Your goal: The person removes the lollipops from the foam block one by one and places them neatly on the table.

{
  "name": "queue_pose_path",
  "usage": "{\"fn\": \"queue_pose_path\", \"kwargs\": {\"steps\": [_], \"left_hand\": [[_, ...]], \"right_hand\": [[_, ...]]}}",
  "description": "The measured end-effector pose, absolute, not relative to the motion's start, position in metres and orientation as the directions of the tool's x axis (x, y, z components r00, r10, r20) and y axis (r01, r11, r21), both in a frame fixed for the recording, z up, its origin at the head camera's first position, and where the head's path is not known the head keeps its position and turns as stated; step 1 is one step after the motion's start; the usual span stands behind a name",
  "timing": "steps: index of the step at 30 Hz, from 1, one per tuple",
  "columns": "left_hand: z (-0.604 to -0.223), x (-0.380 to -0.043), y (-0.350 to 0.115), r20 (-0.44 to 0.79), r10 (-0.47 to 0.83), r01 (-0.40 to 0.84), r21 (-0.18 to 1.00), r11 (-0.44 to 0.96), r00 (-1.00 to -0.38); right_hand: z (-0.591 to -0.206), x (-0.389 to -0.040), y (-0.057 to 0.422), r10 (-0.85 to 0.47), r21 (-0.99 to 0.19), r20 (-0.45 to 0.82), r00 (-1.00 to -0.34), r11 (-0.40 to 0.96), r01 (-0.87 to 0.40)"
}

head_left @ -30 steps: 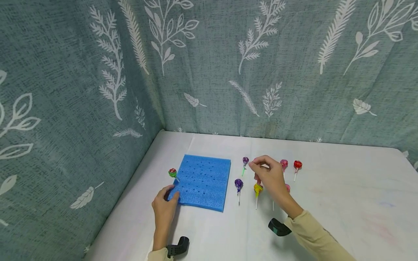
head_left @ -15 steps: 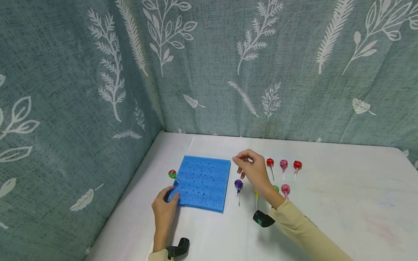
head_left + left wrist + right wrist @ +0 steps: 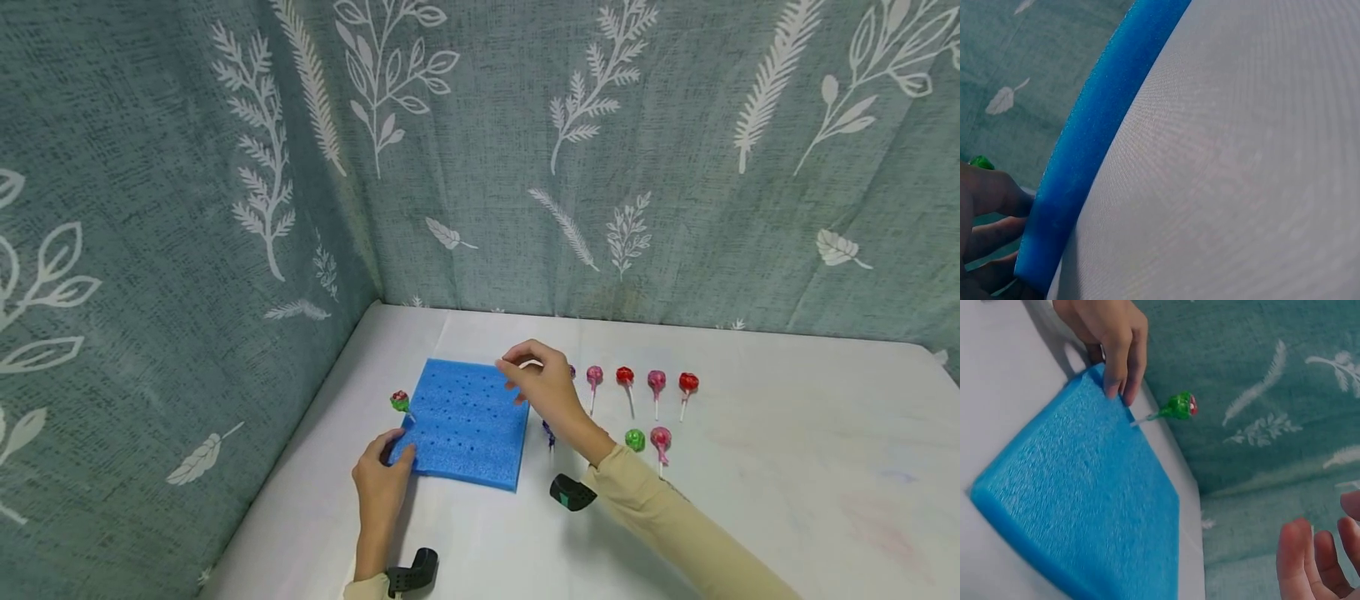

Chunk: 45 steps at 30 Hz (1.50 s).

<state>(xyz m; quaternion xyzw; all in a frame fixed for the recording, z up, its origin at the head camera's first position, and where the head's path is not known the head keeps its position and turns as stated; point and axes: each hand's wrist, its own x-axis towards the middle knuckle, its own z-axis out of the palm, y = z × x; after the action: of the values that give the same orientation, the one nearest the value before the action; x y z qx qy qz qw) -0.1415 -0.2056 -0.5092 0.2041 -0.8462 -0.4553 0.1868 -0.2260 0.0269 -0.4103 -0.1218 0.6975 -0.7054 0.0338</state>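
In the head view my left hand (image 3: 382,483) grips the near left corner of a blue foam board (image 3: 480,458) dotted with small holes. The right wrist view shows that hand's fingers (image 3: 1125,369) bent over the corner. A green and red lollipop (image 3: 401,402) stands tilted outward, its white stick in the board's left side. Over the board's far right corner hovers my right hand (image 3: 543,387), fingers loosely bent. In the right wrist view its fingertips (image 3: 1294,540) are apart, with no lollipop between them.
Right of the board, lollipops lie in two rows on the white table (image 3: 787,467): pink (image 3: 594,375), red (image 3: 625,377) and others behind, green (image 3: 635,440) and pink (image 3: 661,438) in front. My right arm partly covers the front row. A patterned curtain (image 3: 480,167) borders the table.
My right hand has moved left, from above the lollipops to the board's far right corner, uncovering back-row lollipops. The left hand stays on the board's corner.
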Motion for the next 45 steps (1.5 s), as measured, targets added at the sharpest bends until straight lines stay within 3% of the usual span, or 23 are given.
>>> {"fn": "queue_pose_path", "kwargs": {"steps": [18, 34, 45], "left_hand": [[-0.51, -0.139, -0.208, 0.129, -0.509, -0.166, 0.854, 0.493, -0.851], [-0.509, -0.14, -0.209, 0.197, -0.522, -0.127, 0.845, 0.52, -0.83], [-0.51, -0.139, -0.21, 0.203, -0.522, -0.13, 0.837, 0.532, -0.828]], "right_hand": [[-0.419, -0.226, -0.038, -0.407, -0.978, 0.174, -0.897, 0.032, -0.204], [-0.434, -0.224, -0.1, -0.547, -0.885, 0.168, -0.82, 0.283, -0.37], [-0.453, -0.213, -0.111, -0.574, -0.843, 0.234, -0.785, 0.283, -0.458]]}}
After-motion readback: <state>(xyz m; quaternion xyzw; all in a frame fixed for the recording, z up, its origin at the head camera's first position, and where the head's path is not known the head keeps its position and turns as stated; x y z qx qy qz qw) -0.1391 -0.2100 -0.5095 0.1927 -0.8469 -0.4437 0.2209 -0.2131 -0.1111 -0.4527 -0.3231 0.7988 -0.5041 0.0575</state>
